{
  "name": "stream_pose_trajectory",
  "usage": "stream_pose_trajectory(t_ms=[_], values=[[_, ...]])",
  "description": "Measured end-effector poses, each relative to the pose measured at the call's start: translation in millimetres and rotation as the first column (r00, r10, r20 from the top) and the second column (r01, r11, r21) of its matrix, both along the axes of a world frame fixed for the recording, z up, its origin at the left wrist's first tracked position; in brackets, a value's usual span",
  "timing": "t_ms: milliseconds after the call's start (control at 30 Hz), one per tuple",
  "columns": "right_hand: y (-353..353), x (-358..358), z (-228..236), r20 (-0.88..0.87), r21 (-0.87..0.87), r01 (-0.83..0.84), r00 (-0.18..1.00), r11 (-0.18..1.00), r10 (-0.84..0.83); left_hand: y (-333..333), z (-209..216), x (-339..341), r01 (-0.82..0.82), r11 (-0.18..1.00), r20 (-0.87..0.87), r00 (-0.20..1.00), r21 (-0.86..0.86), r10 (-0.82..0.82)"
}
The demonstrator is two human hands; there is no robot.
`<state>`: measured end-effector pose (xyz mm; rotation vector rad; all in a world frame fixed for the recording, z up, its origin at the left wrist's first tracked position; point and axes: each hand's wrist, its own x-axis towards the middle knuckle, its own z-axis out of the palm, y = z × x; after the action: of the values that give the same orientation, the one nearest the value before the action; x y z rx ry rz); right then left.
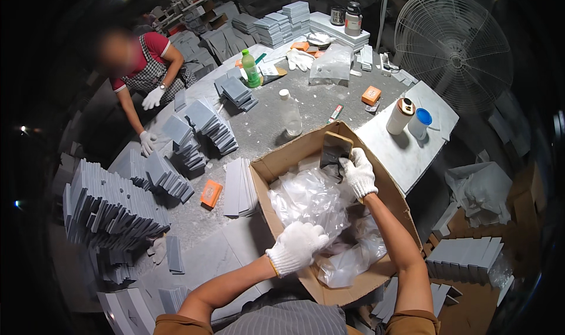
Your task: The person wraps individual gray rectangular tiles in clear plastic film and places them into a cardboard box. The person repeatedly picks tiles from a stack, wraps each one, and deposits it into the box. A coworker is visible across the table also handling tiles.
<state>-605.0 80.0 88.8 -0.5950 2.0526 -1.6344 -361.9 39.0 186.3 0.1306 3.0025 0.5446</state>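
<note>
An open cardboard box (272,152) stands in front of me, with crumpled clear plastic bags (309,197) inside. My right hand (359,175), in a white knit glove, is closed on the lower end of a smartphone (336,144) with a brownish edge, held upright at the box's far inner wall. Over the near left side of the box is my left hand (297,247), gloved too. Its fingers are curled against the plastic, and their tips are partly hidden, so any grip there is unclear.
Stacks of grey tiles (112,202) line the table's left side, where a gloved co-worker (147,70) handles them. An orange box (211,193), a clear bottle (289,114) and a green bottle (250,70) stand beyond. Two cups (401,116) and a large fan (456,55) are at right.
</note>
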Motion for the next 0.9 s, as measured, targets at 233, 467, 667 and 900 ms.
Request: stream_pose_trajectory(t_ms=[233, 467, 667, 900], values=[[8, 10, -15, 0.058, 0.243, -0.094, 0.995, 0.965, 0.082, -2, 38, 33, -0.074, 0.932, -0.192, 0.970, 0.355, 0.150], [5, 6, -44, -0.054, 0.166, -0.032, 0.998, 0.986, 0.041, -10, 26, 73, -0.160, 0.918, -0.221, 0.942, 0.363, 0.252], [2, 4, 2, -0.028, -0.178, 0.039, 0.999, 0.983, -0.044, -9, 16, 76, -0.239, 0.930, -0.199, 0.933, 0.278, 0.299], [-12, 21, 41, 0.066, -0.120, 0.104, 0.993, 0.987, -0.097, -7, 6, 85, -0.146, 0.911, -0.203, 0.950, 0.386, 0.238]])
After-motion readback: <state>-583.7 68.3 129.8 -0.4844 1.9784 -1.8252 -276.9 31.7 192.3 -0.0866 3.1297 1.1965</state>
